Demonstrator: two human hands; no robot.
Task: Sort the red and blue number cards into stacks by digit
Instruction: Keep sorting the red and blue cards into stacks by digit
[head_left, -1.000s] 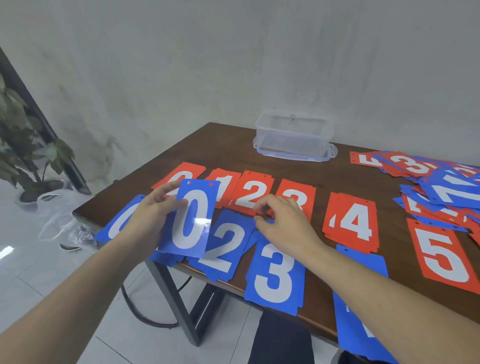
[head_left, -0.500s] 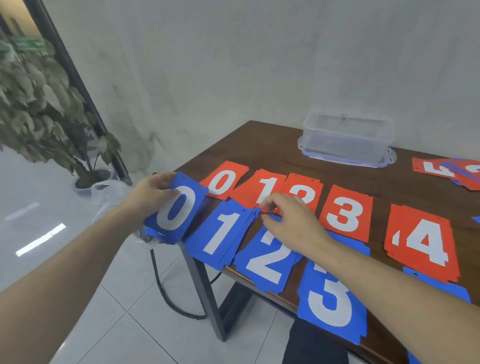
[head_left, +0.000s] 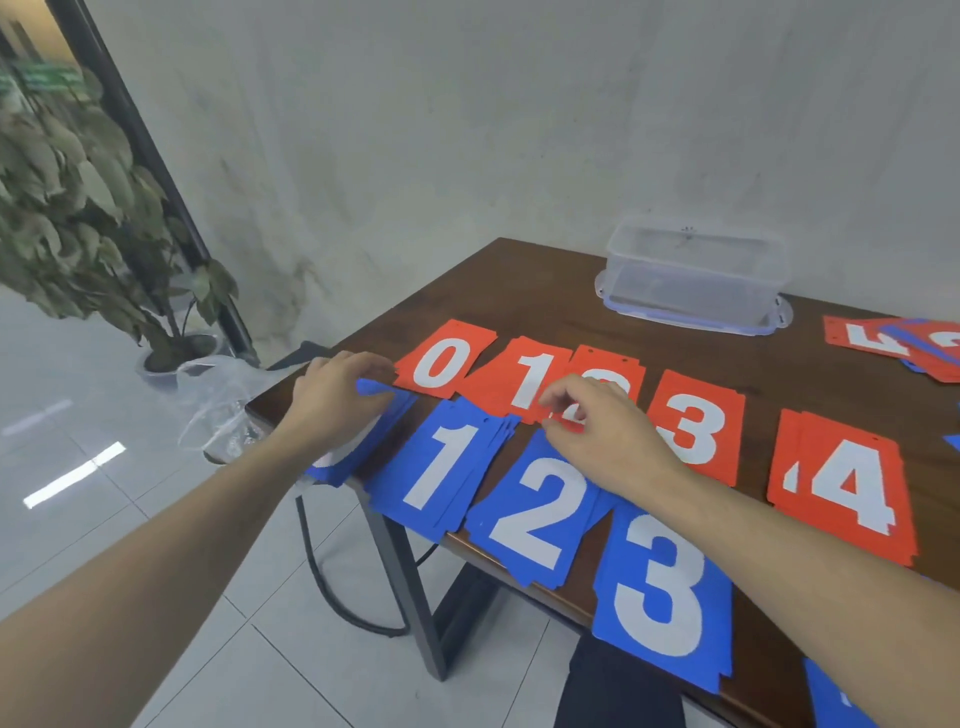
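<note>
At the table's left corner the left hand (head_left: 332, 400) grips the blue 0 stack (head_left: 358, 441) (digit mostly hidden), blue 1 (head_left: 441, 467), 2 (head_left: 535, 514) and 3 (head_left: 665, 592) follow, while the right hand (head_left: 597, 436) pinches the red 2 card (head_left: 608, 379) behind.

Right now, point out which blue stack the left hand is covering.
The blue 0 stack, at the table's left corner. The left hand lies across it, hiding most of its digit; the blue 1 stack, 2 stack and 3 stack show theirs.
</note>
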